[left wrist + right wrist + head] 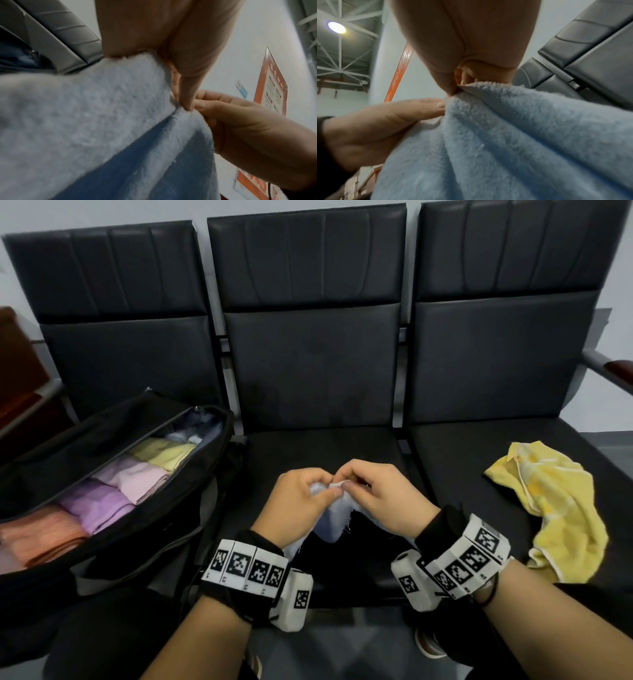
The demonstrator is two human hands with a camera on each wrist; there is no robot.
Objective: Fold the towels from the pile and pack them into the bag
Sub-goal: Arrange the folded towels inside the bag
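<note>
Where the head view reaches widest, a row of three black padded seats (308, 364), top and side edges cut off by the frame. On the left seat, an open black bag (113, 436), near end cropped at the left edge; inside, folded towels (137, 481) in a row, orange, purple, pink, pale yellow, with something bluish at the far end too shadowed to make out. On the right seat, well apart from the bag, a crumpled yellow towel (555, 508) lying loose. Over the middle seat, a light blue towel (334, 515) held up between both hands, mostly hidden behind the hands and wrists from above; hanging folds plain only in the wrist views, lower end cropped. Left hand (301, 501) with thumb and forefinger pinching the towel's top edge; remaining fingers curled, tips hidden. Right hand (380, 501) pinching the same edge just beside the left, fingertips almost touching it; thumb pressed to forefinger on the cloth, other fingers tucked under and out of sight. Marker-patterned bands (246, 566) around both wrists. Orange wall signs in the wrist views, lettering too blurred to read.
</note>
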